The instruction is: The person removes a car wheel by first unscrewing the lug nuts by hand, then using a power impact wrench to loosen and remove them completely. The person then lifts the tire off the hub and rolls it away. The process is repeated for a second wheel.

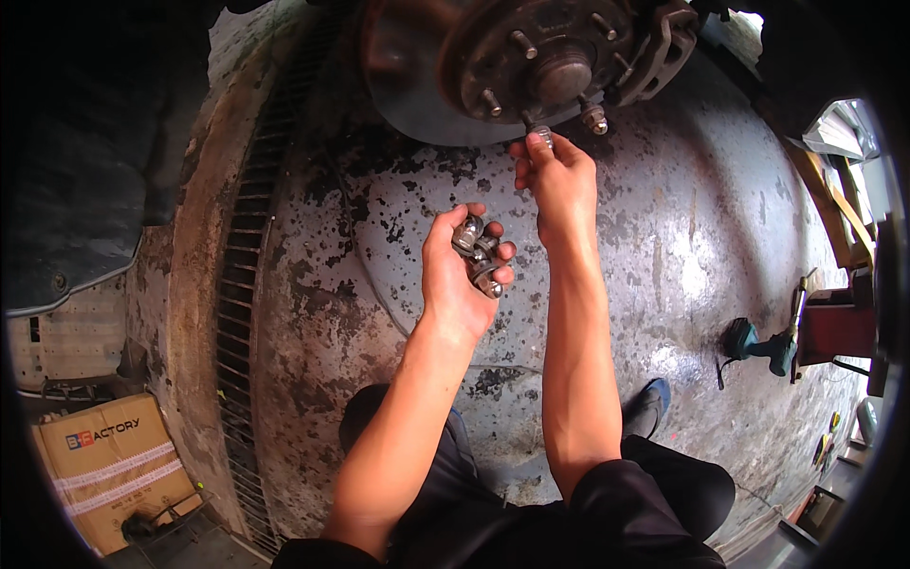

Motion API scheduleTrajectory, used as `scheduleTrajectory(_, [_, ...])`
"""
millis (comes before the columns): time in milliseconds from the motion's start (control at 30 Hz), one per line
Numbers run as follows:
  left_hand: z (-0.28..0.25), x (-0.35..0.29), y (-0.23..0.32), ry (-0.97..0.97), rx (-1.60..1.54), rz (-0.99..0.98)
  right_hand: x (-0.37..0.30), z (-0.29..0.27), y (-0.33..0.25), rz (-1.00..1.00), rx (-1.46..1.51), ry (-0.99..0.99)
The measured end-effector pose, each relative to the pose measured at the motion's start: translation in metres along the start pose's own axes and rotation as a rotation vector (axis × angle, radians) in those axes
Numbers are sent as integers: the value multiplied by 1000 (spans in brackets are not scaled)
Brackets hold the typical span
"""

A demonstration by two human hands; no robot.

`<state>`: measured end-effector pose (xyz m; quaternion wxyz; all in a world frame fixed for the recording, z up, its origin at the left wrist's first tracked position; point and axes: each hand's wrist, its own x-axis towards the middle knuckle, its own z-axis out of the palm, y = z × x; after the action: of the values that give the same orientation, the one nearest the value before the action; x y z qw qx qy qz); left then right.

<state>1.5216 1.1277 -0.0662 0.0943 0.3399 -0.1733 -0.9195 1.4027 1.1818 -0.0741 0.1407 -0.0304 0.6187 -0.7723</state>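
Observation:
My left hand [447, 281] is palm up with its fingers curled around several shiny lug nuts [484, 279]. Higher up and to the right, my right hand [567, 182] pinches a single lug nut [541, 134] at the end of a lower wheel stud. Just right of it, another lug nut [594, 119] sits on the neighbouring stud. Both studs stick out of the dark, rusty wheel hub [559, 76] at the top. Bare studs, such as the upper stud [523, 44], show around its centre. The brake disc [408, 71] lies behind the hub.
A brake caliper [661, 57] flanks the hub on the right. A drain grate [244, 275] crosses the worn floor [493, 379] on the left, with a cardboard box [118, 465] beyond it. On the right are a teal power tool [758, 349] and a red container [839, 322].

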Motion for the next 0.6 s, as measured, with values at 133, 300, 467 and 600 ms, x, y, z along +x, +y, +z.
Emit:
scheduleTrajectory(133, [-3, 1, 1, 4, -24, -12, -3, 3, -5, 214, 476, -32])
scheduleTrajectory(300, [-1, 0, 1, 1, -1, 4, -4, 1, -6, 206, 197, 9])
scheduleTrajectory(467, [1, 0, -1, 3, 2, -2, 3, -1, 8, -23, 1, 63])
scheduleTrajectory(600, [0, -2, 0, 0, -7, 5, 4, 1, 5, 72, 39, 20])
